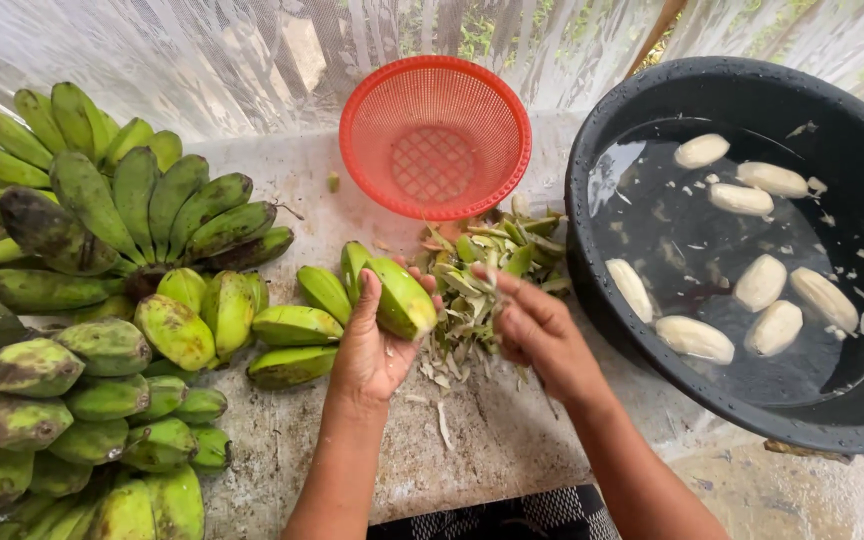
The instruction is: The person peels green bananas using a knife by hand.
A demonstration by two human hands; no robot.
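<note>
Left hand (370, 345) around green banana (402, 297)

Left side blocked: green banana bunches (102, 300) piled from the back down to the near edge, loose bananas (292, 345) spilling toward centre. Back centre: red basket (435, 135), tipped, mouth facing in. Right: black tub (752, 250) with a tall wall, water and peeled bananas (752, 285) inside; entry from above only. Peel pile (482, 275) fills the gap between basket, tub and hands. Bare tabletop (482, 440) only at near centre, between the two forearms, with a few scraps. Narrow strip open between bunches and basket at the back. Netting closes off the rear.
</note>
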